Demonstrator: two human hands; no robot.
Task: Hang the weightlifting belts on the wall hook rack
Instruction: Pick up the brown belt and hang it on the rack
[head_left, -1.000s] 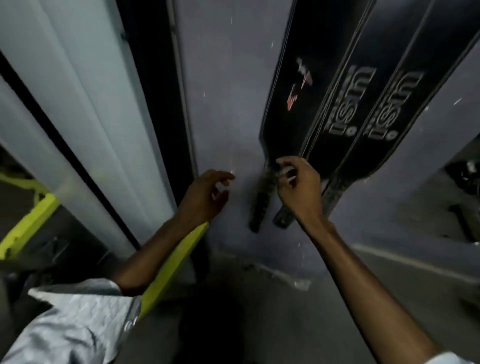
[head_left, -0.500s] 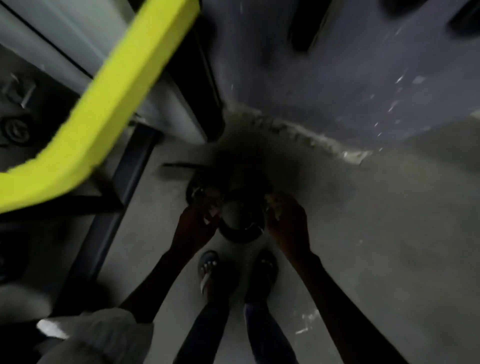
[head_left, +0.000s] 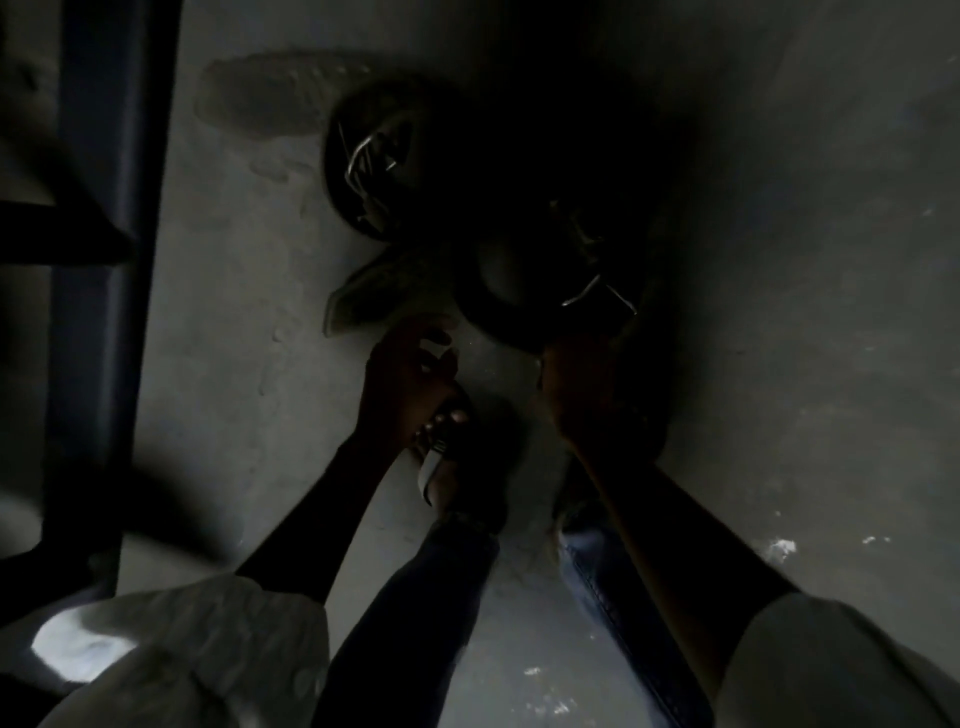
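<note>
The scene is very dark and I look straight down at the floor. Two black coiled weightlifting belts lie there: one belt (head_left: 374, 161) further off, with a metal buckle that shines, and a nearer coiled belt (head_left: 511, 291) with its buckle on the right side. A paler strap end (head_left: 363, 296) sticks out to the left between them. My left hand (head_left: 410, 379) hovers just short of the nearer coil, fingers spread and holding nothing. My right hand (head_left: 587, 384) rests against that coil's near rim; the dark hides its grip. The wall hook rack is out of view.
A dark metal frame post (head_left: 104, 260) runs up the left side with a crossbar. My feet in sandals (head_left: 457, 467) stand just behind my hands. The grey concrete floor (head_left: 805, 312) spreads to the right, with white flecks near my right sleeve.
One second ago my hands were at belts hanging on the wall. The view has since dropped to the floor, and both hands have come down to the coiled belts.
</note>
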